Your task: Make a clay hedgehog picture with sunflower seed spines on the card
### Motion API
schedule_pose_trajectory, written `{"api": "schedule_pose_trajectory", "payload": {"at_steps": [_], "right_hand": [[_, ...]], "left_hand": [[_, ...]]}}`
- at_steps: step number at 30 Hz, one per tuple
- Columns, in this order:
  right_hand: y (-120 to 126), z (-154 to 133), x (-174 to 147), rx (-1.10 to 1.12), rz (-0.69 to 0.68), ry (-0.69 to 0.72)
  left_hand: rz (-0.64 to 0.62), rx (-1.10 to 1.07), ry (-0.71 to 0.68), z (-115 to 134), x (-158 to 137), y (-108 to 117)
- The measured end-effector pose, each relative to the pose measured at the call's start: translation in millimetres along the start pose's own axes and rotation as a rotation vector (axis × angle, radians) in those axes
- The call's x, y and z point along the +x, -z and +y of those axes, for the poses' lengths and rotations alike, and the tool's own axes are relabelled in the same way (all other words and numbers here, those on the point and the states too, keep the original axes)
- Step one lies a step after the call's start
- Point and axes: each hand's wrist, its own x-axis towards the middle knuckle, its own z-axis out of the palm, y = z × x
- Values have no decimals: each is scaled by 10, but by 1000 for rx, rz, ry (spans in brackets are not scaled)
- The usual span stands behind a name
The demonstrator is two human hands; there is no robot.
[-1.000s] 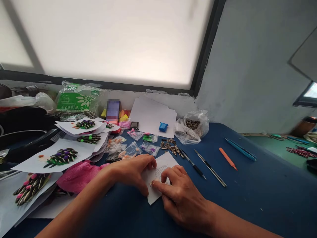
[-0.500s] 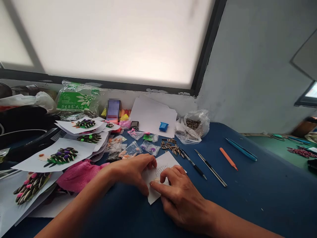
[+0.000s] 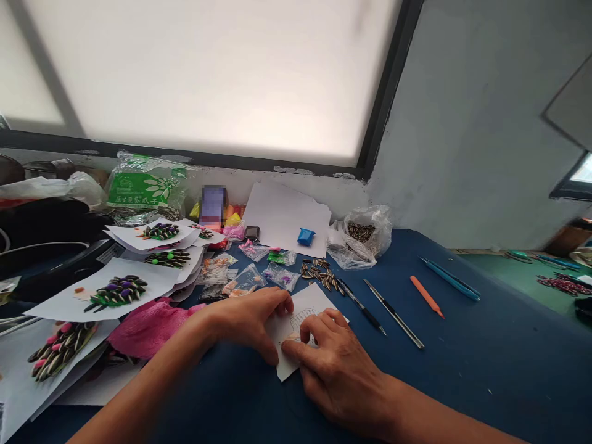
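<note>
A small white sheet of paper [image 3: 319, 296] lies on the blue tabletop, bearing a pen drawing [image 3: 301, 317] with a scale-like pattern. Flattened peach-coloured clay [image 3: 292, 337] covers the drawing's lower part. My left hand [image 3: 247, 317] rests along the sheet's left edge, thumb and fingers apart, holding it down. Over the right side of the paper is my right hand [image 3: 340, 361]; its index fingertip presses at the peach clay while the other fingers are bent, and nothing shows in its grasp. Part of the drawing is hidden beneath it.
Sunflower seeds [image 3: 324, 277] lie loose behind the paper, near bagged clay [image 3: 245, 280]. To the right are a pen [image 3: 363, 308], a craft knife [image 3: 393, 313], an orange marker [image 3: 426, 296] and blue tweezers [image 3: 451, 279]. Seed-decorated sheets [image 3: 157, 280] and a pink cloth [image 3: 148, 327] sit left.
My right index fingertip has shifted very slightly on the peach clay. The left hand and the paper stay practically where they were.
</note>
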Motion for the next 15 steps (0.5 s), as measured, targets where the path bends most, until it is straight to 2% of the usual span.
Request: {"api": "schedule_pose_trajectory", "payload": {"at_steps": [5, 15], "right_hand": [[12, 5, -18, 23, 51, -4], [11, -3, 11, 24, 6, 21]], "left_hand": [[4, -5, 10, 14, -3, 5], [18, 8, 6, 30, -1, -12]]}}
